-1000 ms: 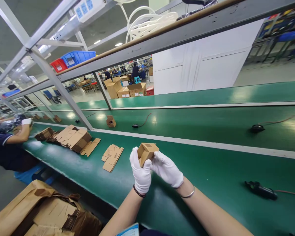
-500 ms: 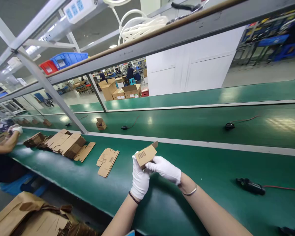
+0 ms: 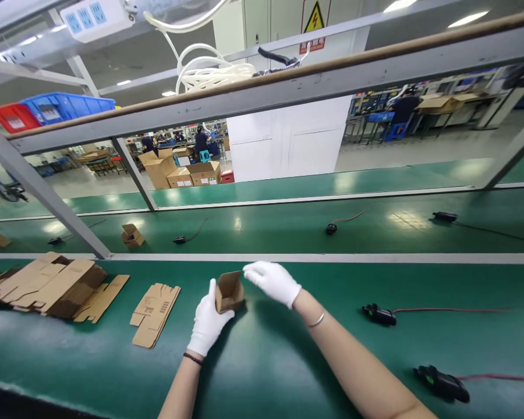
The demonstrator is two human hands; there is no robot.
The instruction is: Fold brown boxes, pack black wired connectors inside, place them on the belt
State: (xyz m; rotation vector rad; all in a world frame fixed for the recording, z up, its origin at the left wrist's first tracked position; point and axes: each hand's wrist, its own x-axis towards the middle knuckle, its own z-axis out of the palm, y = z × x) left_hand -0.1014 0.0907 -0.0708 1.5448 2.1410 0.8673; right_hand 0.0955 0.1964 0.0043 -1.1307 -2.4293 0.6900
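Note:
A small brown cardboard box (image 3: 229,293) stands over the green work surface with its top open and one flap raised at the back. My left hand (image 3: 209,320), in a white glove, grips the box from its left side, thumb up along the wall. Just right of the raised flap is my gloved right hand (image 3: 273,281), fingers stretched out and apart from any object. To the left lie a few flattened cartons (image 3: 156,311). A bigger pile of folded cardboard blanks (image 3: 48,285) sits farther left.
Two black devices with red cords, one nearer (image 3: 443,384) and one farther (image 3: 379,314), lie at the right. Beyond a pale rail (image 3: 288,258), a green belt carries another open box (image 3: 132,235) and several black devices. A metal post (image 3: 48,186) slants at the left.
The box has turned from its printed side to show its open top. My right hand has let go of it and moved away to the right. The view has swung rightward.

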